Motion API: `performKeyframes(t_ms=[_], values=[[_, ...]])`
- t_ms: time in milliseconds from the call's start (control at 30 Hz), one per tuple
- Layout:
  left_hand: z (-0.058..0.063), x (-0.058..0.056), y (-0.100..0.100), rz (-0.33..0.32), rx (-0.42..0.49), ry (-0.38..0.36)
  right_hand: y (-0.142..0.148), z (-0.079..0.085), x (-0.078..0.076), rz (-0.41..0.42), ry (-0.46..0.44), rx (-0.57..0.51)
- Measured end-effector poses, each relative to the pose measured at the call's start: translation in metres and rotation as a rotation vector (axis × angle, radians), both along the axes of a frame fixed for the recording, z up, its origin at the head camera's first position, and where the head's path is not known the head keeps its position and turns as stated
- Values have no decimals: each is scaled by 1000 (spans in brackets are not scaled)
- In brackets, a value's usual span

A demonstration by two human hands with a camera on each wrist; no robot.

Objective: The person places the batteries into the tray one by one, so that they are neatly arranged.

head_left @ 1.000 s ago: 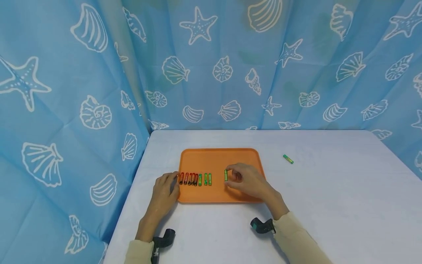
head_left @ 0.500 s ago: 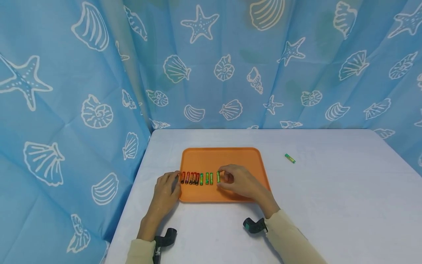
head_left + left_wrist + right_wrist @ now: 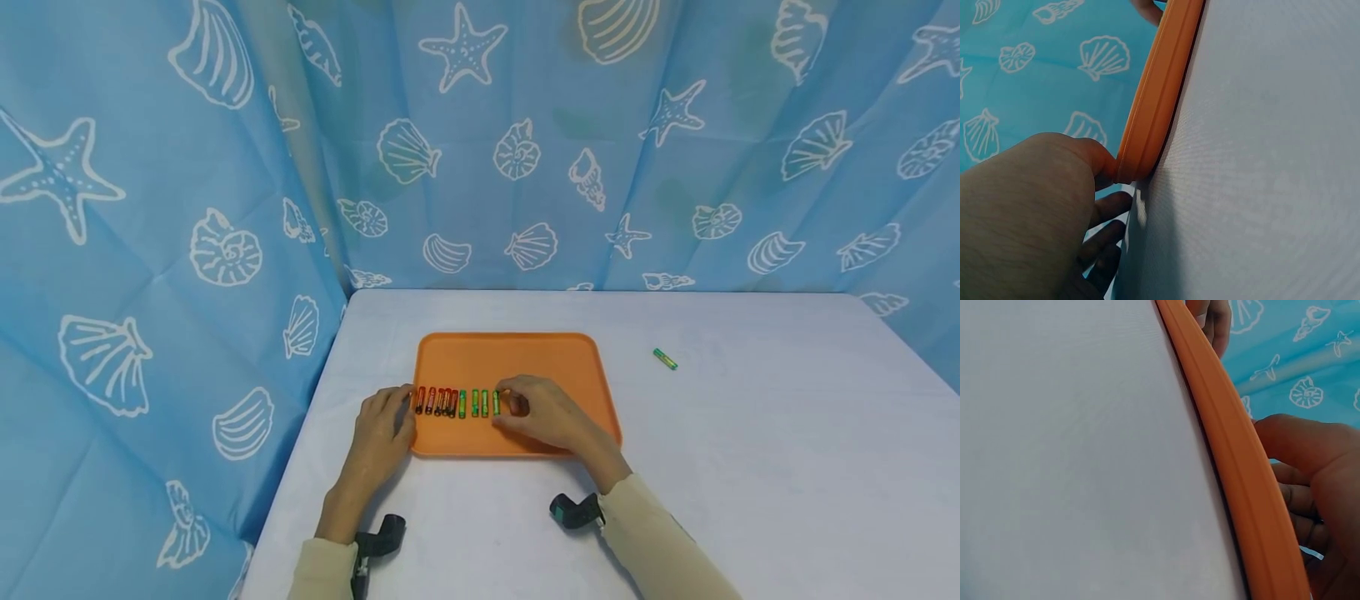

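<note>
On the orange tray [image 3: 525, 354], several red-and-black batteries [image 3: 436, 401] lie side by side, followed on the right by green batteries [image 3: 475, 402]. My right hand [image 3: 543, 410] pinches the rightmost green battery [image 3: 496, 403] end to end between thumb and forefinger, beside the end of the row. At the tray's left side, my left hand [image 3: 381, 433] rests with relaxed fingers; its thumb [image 3: 1100, 159] touches the rim in the left wrist view. In the right wrist view, the tray wall hides the batteries, and the right hand [image 3: 1329, 487] shows behind it.
One more green battery [image 3: 664, 359] lies on the white table [image 3: 750, 450], right of the tray. A blue shell-patterned curtain [image 3: 555, 150] hangs behind and to the left. Each wrist wears a black camera [image 3: 576, 510].
My right hand has moved left with the green battery, bringing it up beside the row. My left hand has stayed at the tray's left edge. The head view has shifted slightly.
</note>
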State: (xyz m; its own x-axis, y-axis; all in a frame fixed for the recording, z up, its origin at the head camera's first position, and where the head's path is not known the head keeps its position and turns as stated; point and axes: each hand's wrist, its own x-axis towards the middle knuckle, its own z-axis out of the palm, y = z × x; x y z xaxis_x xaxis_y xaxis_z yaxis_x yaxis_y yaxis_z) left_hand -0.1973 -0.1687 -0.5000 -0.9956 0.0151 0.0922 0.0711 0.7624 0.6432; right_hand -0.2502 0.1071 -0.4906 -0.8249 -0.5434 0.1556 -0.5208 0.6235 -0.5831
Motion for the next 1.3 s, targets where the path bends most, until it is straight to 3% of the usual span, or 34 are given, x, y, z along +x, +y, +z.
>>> performKeyframes(t_ms=[300,500,667,867,1000,1300], values=[[0,0,-1,-3,-10,-2,-1,-4,-2,7,-17,-17],[-1,0,-1,12,-14,16,4,4,-1,-29,-37,-2],[-2,0,-2,1,-4,26,19,14,0,-74,22,10],[-2,-1,0,-8,-12,43,55,19,-3,-130,70,31],[0,-1,1,5,-20,17,86,20,-8,-171,106,28],[2,1,1,-1,-10,-9,155,19,-14,-411,151,105]])
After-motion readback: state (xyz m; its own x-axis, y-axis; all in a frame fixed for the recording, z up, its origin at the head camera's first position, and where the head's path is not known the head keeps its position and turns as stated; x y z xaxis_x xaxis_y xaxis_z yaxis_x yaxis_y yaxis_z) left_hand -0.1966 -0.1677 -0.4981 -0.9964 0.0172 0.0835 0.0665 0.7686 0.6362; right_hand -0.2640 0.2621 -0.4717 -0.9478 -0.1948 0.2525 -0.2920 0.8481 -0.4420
